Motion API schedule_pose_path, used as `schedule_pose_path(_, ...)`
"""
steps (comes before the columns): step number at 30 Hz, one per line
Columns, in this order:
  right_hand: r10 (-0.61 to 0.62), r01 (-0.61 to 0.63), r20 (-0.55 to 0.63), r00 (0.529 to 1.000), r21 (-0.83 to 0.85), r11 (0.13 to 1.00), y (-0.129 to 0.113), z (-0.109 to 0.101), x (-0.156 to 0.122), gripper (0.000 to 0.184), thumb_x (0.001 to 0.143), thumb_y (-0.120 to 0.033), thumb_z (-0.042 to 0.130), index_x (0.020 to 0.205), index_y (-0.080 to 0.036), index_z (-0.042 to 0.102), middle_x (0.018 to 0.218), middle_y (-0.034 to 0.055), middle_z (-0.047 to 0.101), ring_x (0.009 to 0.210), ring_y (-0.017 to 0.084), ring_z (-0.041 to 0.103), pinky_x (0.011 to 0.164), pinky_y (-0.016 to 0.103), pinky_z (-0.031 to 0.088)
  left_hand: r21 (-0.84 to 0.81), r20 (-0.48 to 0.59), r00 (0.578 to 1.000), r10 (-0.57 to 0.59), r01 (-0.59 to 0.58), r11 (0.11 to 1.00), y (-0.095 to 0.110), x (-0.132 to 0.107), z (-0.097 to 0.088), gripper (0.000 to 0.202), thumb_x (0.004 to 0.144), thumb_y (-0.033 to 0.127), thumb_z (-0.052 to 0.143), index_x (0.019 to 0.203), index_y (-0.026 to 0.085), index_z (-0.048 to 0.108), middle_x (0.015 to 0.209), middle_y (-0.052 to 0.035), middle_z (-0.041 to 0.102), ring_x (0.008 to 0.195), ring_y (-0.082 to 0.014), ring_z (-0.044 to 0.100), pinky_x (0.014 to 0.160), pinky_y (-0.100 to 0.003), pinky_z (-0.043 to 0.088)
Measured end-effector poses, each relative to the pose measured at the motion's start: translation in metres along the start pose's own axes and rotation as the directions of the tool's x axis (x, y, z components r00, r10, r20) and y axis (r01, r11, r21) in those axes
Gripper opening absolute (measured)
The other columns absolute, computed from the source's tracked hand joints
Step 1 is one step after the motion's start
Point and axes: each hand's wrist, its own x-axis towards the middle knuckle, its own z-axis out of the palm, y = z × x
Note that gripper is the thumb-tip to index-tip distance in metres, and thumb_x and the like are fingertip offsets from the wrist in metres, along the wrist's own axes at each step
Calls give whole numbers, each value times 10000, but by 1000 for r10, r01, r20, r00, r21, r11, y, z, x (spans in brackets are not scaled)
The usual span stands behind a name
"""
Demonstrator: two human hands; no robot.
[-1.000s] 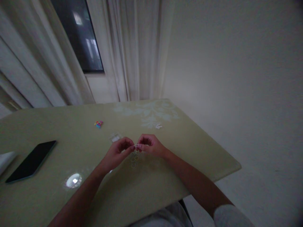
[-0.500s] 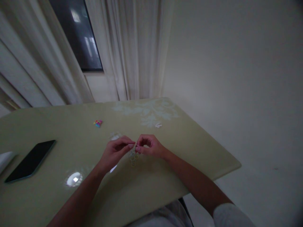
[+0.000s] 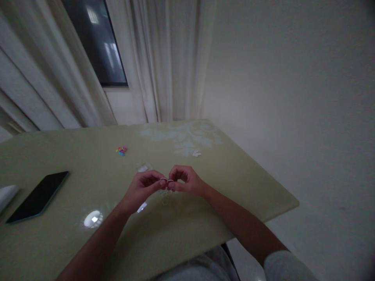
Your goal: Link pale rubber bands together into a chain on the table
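Note:
My left hand and my right hand meet fingertip to fingertip just above the table. Each is closed in a pinch on a small, thin, pale loop that curves between thumb and forefinger. Below the fingertips hangs a short chain of thin, pale loops, faint against the tabletop. Fingers partly hide where the chain joins the pinched piece, and its material is too small to tell.
A little heap of bright multicoloured pieces lies farther back to the left. Small white pieces lie behind my right hand. A dark flat tablet rests at the left, beside a white object. The table's right edge slants toward me.
The pale strand between my fingertips went from nearly straight to bent into small curves. My fingertips have drawn closer together. The hanging loops have shifted a little.

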Motion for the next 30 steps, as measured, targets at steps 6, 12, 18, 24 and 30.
schedule_pose_path(6,-24,23,-17,1000,-61,998,-2,1,-2,368,850,-511,790,899,-158,700,743,28,712,639,127,606,638,262,484,-15,3,1000,20,-20,1000,4,-1,3,265,748,410,903,746,178,773,696,-35,766,640,-158,707,632,-255,587)
schedule_pose_path(12,-58,54,-27,998,-123,991,-5,3,-4,316,873,-470,773,846,-160,713,673,16,697,593,122,591,604,252,466,-20,25,998,65,-64,998,3,-2,3,161,772,324,898,793,197,801,733,-28,776,677,-144,720,651,-220,577)
schedule_pose_path(18,-58,58,-6,998,-28,998,-5,3,-5,284,878,-432,785,872,-158,709,694,12,704,584,111,602,591,236,478,-17,15,996,86,-86,996,5,-3,3,162,831,340,852,800,188,804,724,-32,755,668,-144,697,629,-225,566)
schedule_pose_path(24,-35,35,-4,999,91,995,-6,4,-7,286,867,-429,805,857,-167,689,694,11,697,576,111,609,575,232,497,-125,-3,997,80,-79,989,2,-5,0,175,822,346,865,791,187,801,673,-24,742,609,-127,678,585,-208,562)
schedule_pose_path(30,-24,23,5,1000,143,989,-10,6,-9,316,827,-441,835,833,-164,680,644,-7,661,552,102,583,539,213,469,-168,33,988,150,-142,975,5,-7,1,120,835,283,856,789,183,810,691,-35,746,612,-124,690,583,-203,575)
